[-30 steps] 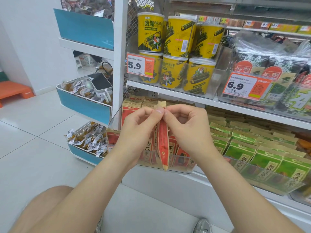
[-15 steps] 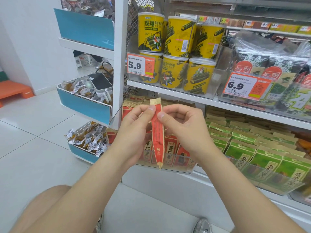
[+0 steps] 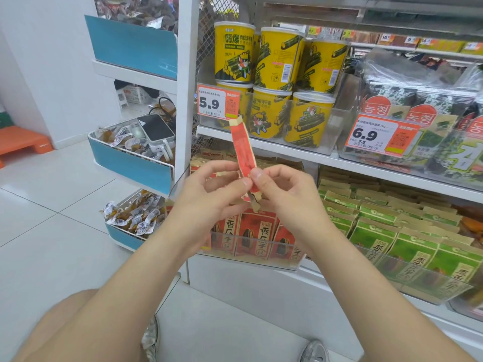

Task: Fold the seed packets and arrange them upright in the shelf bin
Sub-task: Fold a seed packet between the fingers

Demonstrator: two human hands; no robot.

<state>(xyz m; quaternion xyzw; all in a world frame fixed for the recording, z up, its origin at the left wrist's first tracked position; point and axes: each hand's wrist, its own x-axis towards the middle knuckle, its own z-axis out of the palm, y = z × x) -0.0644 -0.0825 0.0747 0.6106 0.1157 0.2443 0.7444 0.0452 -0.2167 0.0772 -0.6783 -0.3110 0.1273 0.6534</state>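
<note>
A narrow, folded red seed packet (image 3: 242, 150) stands upright in front of the shelf, its tan top edge near the 5.9 price tag. My left hand (image 3: 209, 197) and my right hand (image 3: 283, 197) both pinch its lower part between thumb and fingers, thumbs meeting at the packet. Its tan bottom tip pokes out below my fingers. Under my hands is the clear shelf bin (image 3: 261, 259) holding several upright red seed packets (image 3: 257, 236).
Green seed packets (image 3: 386, 231) fill the bin to the right. Yellow seaweed canisters (image 3: 277, 64) stand on the shelf above. A blue side rack (image 3: 130, 165) at the left holds wrapped snacks and a white device. White floor tiles lie below.
The packet has risen: my hands slid from pinching its top end down to its lower part, so most of it now sticks up above my fingers.
</note>
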